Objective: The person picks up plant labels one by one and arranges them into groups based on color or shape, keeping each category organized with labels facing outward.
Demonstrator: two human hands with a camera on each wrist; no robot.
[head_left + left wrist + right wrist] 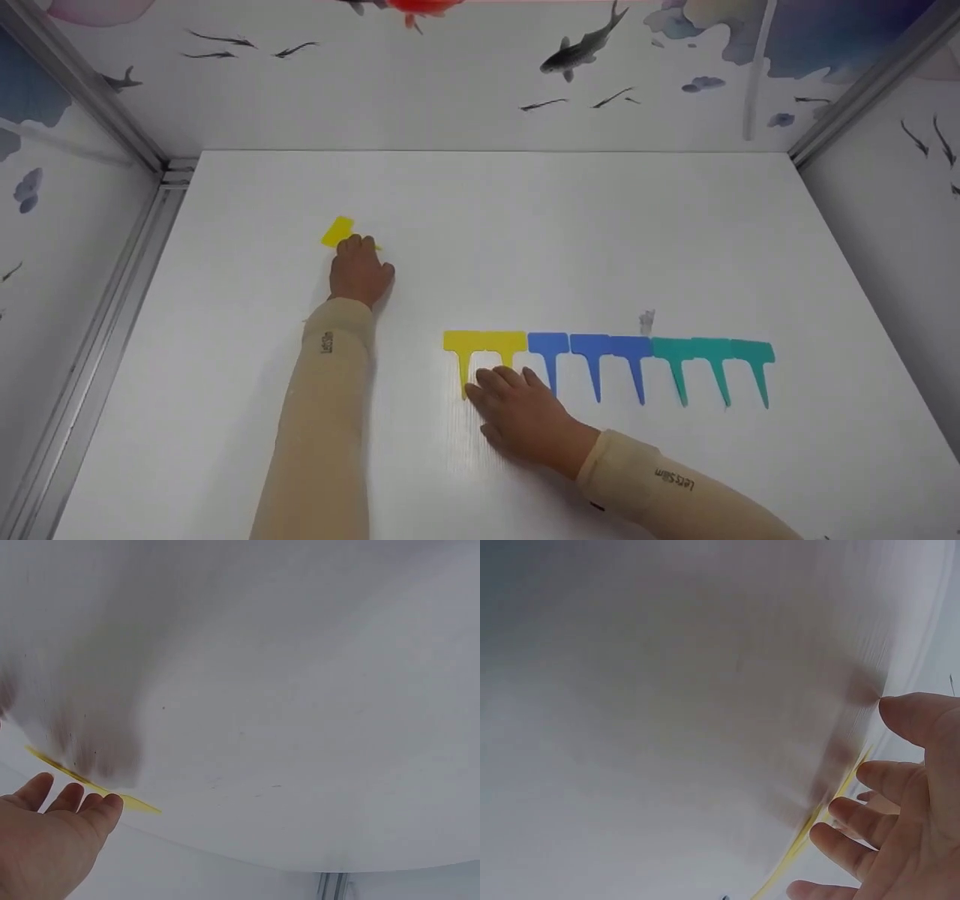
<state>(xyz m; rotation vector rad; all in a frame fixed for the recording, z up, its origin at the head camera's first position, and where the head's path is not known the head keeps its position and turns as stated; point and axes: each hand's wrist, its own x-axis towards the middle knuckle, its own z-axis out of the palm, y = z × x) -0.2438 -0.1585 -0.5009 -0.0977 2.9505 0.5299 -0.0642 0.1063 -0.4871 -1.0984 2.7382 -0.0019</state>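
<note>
A yellow T-shaped plant label [338,232] lies at the upper left of the white table. My left hand [360,271] rests on it with loosely bent fingertips, covering most of its stem; in the left wrist view those fingers [110,804] touch it along its edge. Lower down, a row of similar labels runs left to right: two yellow [462,342], three blue [548,343] and three green [711,348], stems toward me. My right hand [525,420] lies at the second yellow label's stem, fingers spread, partly hiding it. The right wrist view shows these fingers [881,782] beside the yellow strips.
The white table [600,225] has walls on its far, left and right sides. A small clear scrap [647,322] lies just above the third blue label. Fish pictures decorate the far wall [420,97]. Metal frame bars [90,82] stand at the corners.
</note>
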